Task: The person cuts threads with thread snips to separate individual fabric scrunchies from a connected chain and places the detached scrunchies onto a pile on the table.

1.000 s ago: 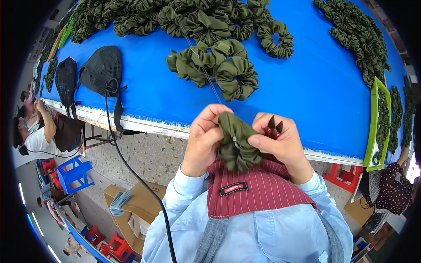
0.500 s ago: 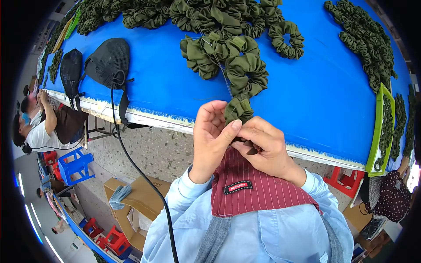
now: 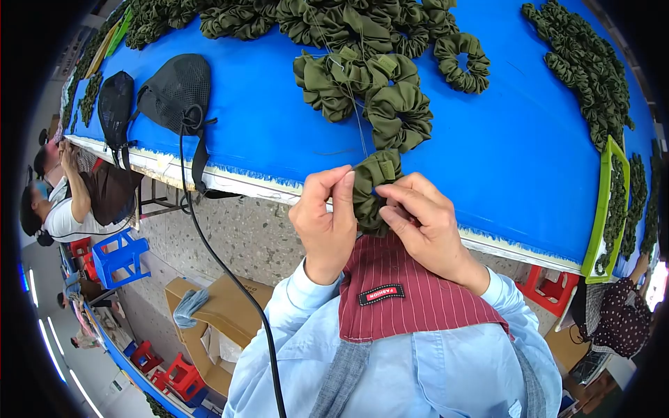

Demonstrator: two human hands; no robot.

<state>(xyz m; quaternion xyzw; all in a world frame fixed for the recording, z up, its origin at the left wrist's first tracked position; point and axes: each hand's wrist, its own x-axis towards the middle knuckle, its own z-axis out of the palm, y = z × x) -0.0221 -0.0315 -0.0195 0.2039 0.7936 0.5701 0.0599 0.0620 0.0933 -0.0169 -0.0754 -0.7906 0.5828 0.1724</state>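
A dark green fabric scrunchie point(image 3: 373, 216) hangs between my two hands at the table's front edge. My right hand point(image 3: 428, 219) grips its right side, fingertips at the central hole. A small dark item shows between that hand's fingers, too covered to name. At the scrunchie's upper left edge my left hand point(image 3: 327, 216) is closed in a pinch; what lies between thumb and forefinger is too small to make out. Thin pale threads point(image 3: 360, 122) run from the scrunchie up to a cluster of other green scrunchies point(image 3: 397, 115) on the blue table point(image 3: 488, 153).
Heaps of green scrunchies lie along the back and right. Black mesh bags point(image 3: 178, 87) sit at left, with a black cord point(image 3: 223, 258) running past my left arm. A lime-green tray point(image 3: 591, 258) stands right. Below are a cardboard box point(image 3: 237, 306) and blue stool point(image 3: 120, 259). People sit nearby.
My hands have moved apart, showing more of the scrunchie. My left hand shifted from the scrunchie's lower part to a pinch at its upper left edge. The dark item at my right hand shows less.
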